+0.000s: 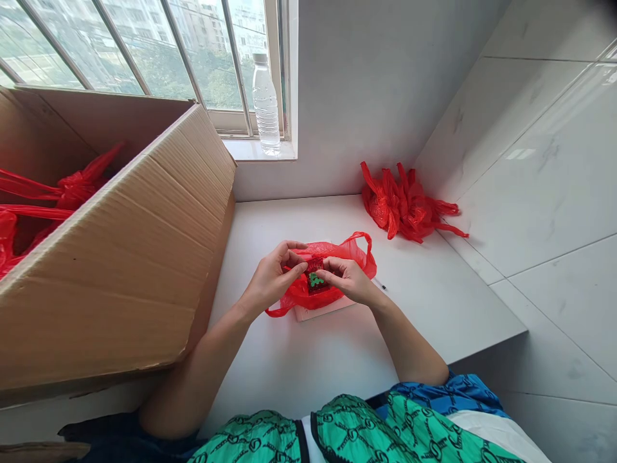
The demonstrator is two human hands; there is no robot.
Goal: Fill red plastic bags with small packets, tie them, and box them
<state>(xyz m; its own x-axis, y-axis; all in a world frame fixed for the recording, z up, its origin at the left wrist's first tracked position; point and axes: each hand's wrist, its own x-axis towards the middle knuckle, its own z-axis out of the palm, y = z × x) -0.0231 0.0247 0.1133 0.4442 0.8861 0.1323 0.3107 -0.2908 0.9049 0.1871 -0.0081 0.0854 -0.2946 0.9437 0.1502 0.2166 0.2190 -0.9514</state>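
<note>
Carton: the cardboard carton (144, 218) stands to my left, with loose red bags (62, 193) inside it.

Left hand: my left hand (272, 280) curls over the red plastic carrier bag (299, 292), in a narrow pinch at the dark red packet's left side.

Packet: the dark red packet (315, 273), green-marked, sits in the bag's mouth between my hands, above the white counter (424, 315).

Right hand: my right hand (349, 280) makes a narrow pinch at the packet's right side (I can't tell if it grips the packet itself or only plastic).

Handling: the packet looks light and fairly stiff, best taken by its edges; the film looks soft and slippery.

Axis: the bag's handles run lower left to upper right; the packet's long axis is hidden.

Far right: bunched red bags (405, 202) lie well apart on the counter.
</note>
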